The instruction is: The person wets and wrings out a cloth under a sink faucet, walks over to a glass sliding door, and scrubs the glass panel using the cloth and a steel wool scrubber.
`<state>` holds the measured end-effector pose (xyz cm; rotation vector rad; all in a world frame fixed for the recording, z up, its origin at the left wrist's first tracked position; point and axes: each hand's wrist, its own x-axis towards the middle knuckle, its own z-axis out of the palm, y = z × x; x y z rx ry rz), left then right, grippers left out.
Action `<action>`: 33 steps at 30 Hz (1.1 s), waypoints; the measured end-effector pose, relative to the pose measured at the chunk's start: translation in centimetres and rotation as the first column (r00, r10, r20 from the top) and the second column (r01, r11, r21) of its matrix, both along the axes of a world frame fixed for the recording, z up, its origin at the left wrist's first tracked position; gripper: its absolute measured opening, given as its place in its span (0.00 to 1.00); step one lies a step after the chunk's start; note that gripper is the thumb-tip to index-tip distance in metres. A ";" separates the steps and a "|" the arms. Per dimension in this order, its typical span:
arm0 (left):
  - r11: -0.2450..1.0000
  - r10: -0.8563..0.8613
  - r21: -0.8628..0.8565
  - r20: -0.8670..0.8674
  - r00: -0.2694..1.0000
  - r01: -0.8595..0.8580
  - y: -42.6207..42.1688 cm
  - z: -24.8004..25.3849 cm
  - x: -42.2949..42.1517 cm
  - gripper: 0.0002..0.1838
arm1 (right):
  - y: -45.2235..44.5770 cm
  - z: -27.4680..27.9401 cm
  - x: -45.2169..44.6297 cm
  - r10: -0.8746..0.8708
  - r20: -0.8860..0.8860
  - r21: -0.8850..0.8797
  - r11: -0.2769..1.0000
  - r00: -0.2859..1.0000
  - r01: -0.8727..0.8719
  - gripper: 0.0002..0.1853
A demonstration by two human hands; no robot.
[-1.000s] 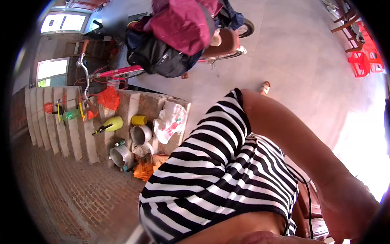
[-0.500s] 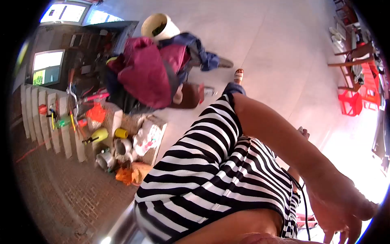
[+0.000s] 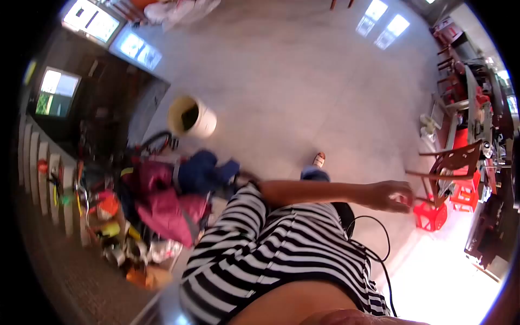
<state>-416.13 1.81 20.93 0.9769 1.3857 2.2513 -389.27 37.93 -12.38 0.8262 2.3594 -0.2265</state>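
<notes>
My left hand (image 3: 392,196) reaches across in front of my body, the forearm nearly level over my black-and-white striped shirt (image 3: 292,244). Its fingers are curled closed; a pale patch shows at them, too small and blurred to name. A red plastic stool (image 3: 431,215) appears just beyond and below the hand from this angle, with a wooden chair (image 3: 455,165) above that. Looped black cable (image 3: 387,271) hangs beside the shirt. My right hand is out of view.
A cream bucket (image 3: 205,122) with something dark green inside stands on the pale floor (image 3: 281,81). Maroon and navy clothes (image 3: 168,195) are heaped at left, near steps (image 3: 40,168) and assorted containers. A cluttered table (image 3: 476,114) runs along the right. My foot (image 3: 319,159) shows ahead.
My left hand has swung up from the lower right and its fingers have curled in. Fingers seen behind the forearm have gone from view. The camera now shows more floor ahead.
</notes>
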 end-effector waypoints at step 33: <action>0.466 0.884 -0.563 0.265 0.385 -0.682 -56.9 -20.4 -76.3 0.09 | -56.9 2.9 -118.5 0.348 -0.765 -0.148 0.725 0.543 -0.673 0.24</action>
